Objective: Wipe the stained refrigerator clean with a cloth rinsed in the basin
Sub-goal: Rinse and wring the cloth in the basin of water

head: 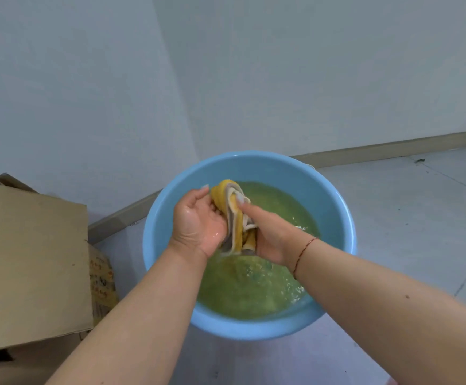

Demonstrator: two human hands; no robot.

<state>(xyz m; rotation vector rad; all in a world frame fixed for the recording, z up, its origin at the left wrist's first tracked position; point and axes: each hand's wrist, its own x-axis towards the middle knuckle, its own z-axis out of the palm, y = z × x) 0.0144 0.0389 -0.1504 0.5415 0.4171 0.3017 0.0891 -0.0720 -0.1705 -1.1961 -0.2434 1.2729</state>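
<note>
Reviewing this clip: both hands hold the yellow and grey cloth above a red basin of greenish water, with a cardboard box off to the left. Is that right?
Not quite: the basin is light blue, not red, as the head view shows. The rest stands: the left hand and right hand hold the cloth above the greenish water, cardboard box to the left.

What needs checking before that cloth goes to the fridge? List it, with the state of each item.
1. Cloth held by both hands: ok. The left hand and right hand press the yellow and grey cloth between them.
2. Cloth over the blue basin, so drips fall inside: ok.
3. Cloth out of the water: ok, it is held above the surface.
4. Rinse water clean: not ok, the water is cloudy yellow-green.
5. Cloth wrung enough: cannot tell.
6. Refrigerator in reach: cannot tell, it is out of view.
</note>
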